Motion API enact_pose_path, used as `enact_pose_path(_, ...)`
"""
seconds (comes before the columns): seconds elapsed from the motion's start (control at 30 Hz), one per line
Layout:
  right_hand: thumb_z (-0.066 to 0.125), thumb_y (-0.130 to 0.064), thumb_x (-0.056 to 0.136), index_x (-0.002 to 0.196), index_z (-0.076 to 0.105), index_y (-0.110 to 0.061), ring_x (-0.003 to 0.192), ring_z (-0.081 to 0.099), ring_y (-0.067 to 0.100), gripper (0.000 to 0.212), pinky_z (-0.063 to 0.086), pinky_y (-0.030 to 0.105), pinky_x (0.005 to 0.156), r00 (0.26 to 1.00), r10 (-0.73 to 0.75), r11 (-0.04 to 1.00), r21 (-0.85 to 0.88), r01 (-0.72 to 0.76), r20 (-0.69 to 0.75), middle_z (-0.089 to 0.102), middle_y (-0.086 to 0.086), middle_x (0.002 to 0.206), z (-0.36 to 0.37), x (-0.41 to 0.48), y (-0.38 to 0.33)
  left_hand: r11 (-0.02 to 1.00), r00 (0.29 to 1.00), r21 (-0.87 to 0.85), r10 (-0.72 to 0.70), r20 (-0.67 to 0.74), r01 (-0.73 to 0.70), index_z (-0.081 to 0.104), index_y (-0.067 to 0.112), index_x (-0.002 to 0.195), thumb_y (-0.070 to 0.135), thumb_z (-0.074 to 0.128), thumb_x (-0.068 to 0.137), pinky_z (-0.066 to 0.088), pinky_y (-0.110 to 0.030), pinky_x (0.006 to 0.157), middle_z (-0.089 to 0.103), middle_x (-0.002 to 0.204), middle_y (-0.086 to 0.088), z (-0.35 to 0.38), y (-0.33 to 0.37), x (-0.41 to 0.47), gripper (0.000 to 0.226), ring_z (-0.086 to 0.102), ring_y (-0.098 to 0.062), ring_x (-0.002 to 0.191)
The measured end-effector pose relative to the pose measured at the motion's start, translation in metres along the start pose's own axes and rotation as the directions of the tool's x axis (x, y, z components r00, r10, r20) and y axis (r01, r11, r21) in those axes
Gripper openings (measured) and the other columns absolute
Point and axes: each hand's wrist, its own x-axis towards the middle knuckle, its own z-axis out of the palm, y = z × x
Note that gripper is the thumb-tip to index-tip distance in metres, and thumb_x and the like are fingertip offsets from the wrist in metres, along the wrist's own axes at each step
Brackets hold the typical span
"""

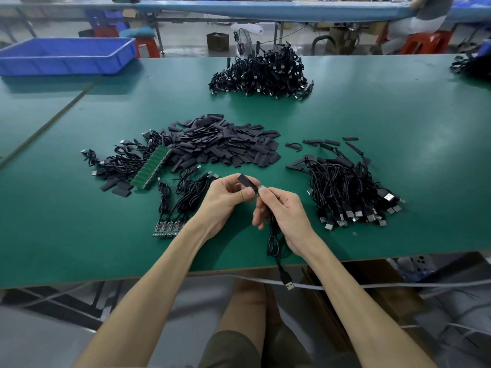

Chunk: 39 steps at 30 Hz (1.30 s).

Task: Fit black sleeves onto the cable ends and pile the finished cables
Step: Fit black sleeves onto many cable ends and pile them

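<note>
Looking down from the head camera, I see both my bare hands meeting above the near edge of a green table (398,115). My left hand (225,200) pinches one short black sleeve (247,180) between thumb and fingertips, its open mouth turned toward my other hand. My right hand (281,211) pinches the end of a black cable (273,235), whose tip is just beside the sleeve's mouth. I cannot tell whether it has gone in yet. The rest of the cable hangs in a loop below my right hand, and its USB plug (288,281) dangles past the table edge.

Beyond my hands lies a broad heap of loose sleeves (225,144). Left of my left hand, a small bunch of bare cables (180,197) ends in little circuit boards. More cables lie tangled farther left beside a green board strip (154,166).

To my right sits a pile of cables (348,189) that I judge finished, and a larger pile (263,73) lies at the far side. A blue tray (66,54) sits at the far left.

I judge the work well along, but the many loose sleeves and bare cables show plenty left.
</note>
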Motion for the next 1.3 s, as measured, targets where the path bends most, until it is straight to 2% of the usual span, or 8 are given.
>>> enact_pose_path(0.1, 0.052, -0.029, 0.109, 0.074, 0.067, -0.019, 0.053, 0.062, 0.021, 0.039, 0.051, 0.026, 0.052, 1.0, 0.008, 1.0, 0.004, -0.008, 0.0, 0.067, 0.014, 0.061, -0.0003, -0.0004, -0.0011, 1.0, 1.0, 0.026, 0.005, 0.005, -0.005, 0.071, 0.003, 0.098, 0.025, 0.082, 0.075, 0.043, -0.065, 0.097, 0.061, 0.089, -0.024, 0.0004, -0.0004, 0.001, 0.033, 0.052, -0.04, 0.087)
enact_pose_path(0.27, 0.051, -0.03, 0.109, 0.071, 0.067, -0.022, 0.051, 0.061, 0.022, 0.041, 0.05, 0.026, 0.051, 1.0, 0.007, 1.0, -0.006, -0.007, -0.004, 0.066, 0.012, 0.059, 0.0005, -0.0017, -0.0028, 0.998, 1.0, 0.06, 0.02, 0.021, -0.021, 0.074, 0.011, 0.094, 0.025, 0.079, 0.079, 0.044, -0.053, 0.094, 0.065, 0.087, -0.018, 0.001, 0.0004, 0.0, 0.021, 0.054, -0.034, 0.088)
enact_pose_path(0.43, 0.053, -0.03, 0.109, 0.072, 0.068, -0.021, 0.052, 0.062, 0.022, 0.04, 0.051, 0.026, 0.051, 1.0, 0.002, 1.0, 0.0, -0.002, -0.014, 0.066, 0.013, 0.059, 0.0003, -0.0019, -0.0034, 0.998, 1.0, 0.056, 0.004, 0.022, -0.005, 0.069, 0.0, 0.101, 0.023, 0.078, 0.082, 0.044, -0.062, 0.098, 0.065, 0.087, -0.021, 0.0008, -0.0011, 0.0007, 0.031, 0.056, -0.036, 0.086)
enact_pose_path(0.6, 0.052, -0.029, 0.109, 0.072, 0.068, -0.02, 0.051, 0.061, 0.021, 0.041, 0.05, 0.025, 0.051, 1.0, 0.01, 1.0, 0.002, -0.01, -0.015, 0.066, 0.013, 0.059, 0.0001, -0.0017, -0.0034, 0.999, 0.998, 0.047, 0.011, 0.068, -0.014, 0.074, 0.007, 0.097, 0.014, 0.073, 0.084, 0.051, -0.044, 0.092, 0.071, 0.083, -0.013, 0.0, 0.0011, -0.0004, 0.014, 0.065, -0.028, 0.083)
enact_pose_path(0.9, 0.051, -0.028, 0.109, 0.072, 0.064, -0.013, 0.048, 0.059, 0.02, 0.042, 0.05, 0.025, 0.049, 0.999, 0.024, 1.0, -0.002, -0.024, -0.037, 0.065, 0.015, 0.057, -0.0003, -0.0018, -0.0041, 0.994, 0.997, 0.091, 0.058, 0.058, -0.063, 0.071, -0.002, 0.1, 0.013, 0.073, 0.083, 0.052, -0.046, 0.094, 0.071, 0.087, -0.017, 0.0015, -0.0016, 0.0005, 0.022, 0.066, -0.03, 0.088)
enact_pose_path(1.03, 0.051, -0.028, 0.11, 0.072, 0.063, -0.013, 0.047, 0.058, 0.019, 0.042, 0.05, 0.025, 0.048, 0.999, 0.021, 1.0, -0.008, -0.022, -0.043, 0.065, 0.014, 0.056, 0.0009, -0.001, -0.0033, 0.996, 0.998, 0.079, 0.042, 0.048, -0.045, 0.068, -0.01, 0.104, 0.013, 0.071, 0.085, 0.048, -0.057, 0.096, 0.068, 0.09, -0.019, 0.0023, -0.0013, 0.0006, 0.03, 0.062, -0.034, 0.088)
enact_pose_path(1.17, 0.051, -0.031, 0.109, 0.069, 0.063, -0.018, 0.048, 0.056, 0.021, 0.044, 0.049, 0.026, 0.049, 0.998, 0.024, 1.0, 0.015, -0.023, -0.06, 0.064, 0.013, 0.056, 0.0019, -0.0008, -0.003, 0.998, 0.998, 0.057, 0.027, 0.061, -0.03, 0.07, -0.003, 0.107, 0.014, 0.067, 0.09, 0.049, -0.037, 0.087, 0.069, 0.087, -0.014, 0.001, -0.0009, -0.001, 0.024, 0.058, -0.025, 0.085)
enact_pose_path(1.3, 0.051, -0.032, 0.109, 0.07, 0.063, -0.018, 0.048, 0.056, 0.022, 0.044, 0.049, 0.027, 0.05, 0.997, 0.032, 0.999, 0.022, -0.031, -0.067, 0.064, 0.012, 0.056, 0.0017, -0.0006, -0.0029, 0.999, 0.995, 0.033, 0.029, 0.091, -0.033, 0.07, 0.001, 0.109, 0.018, 0.064, 0.094, 0.047, -0.036, 0.086, 0.067, 0.088, -0.015, -0.0007, -0.0017, -0.0004, 0.023, 0.054, -0.027, 0.085)
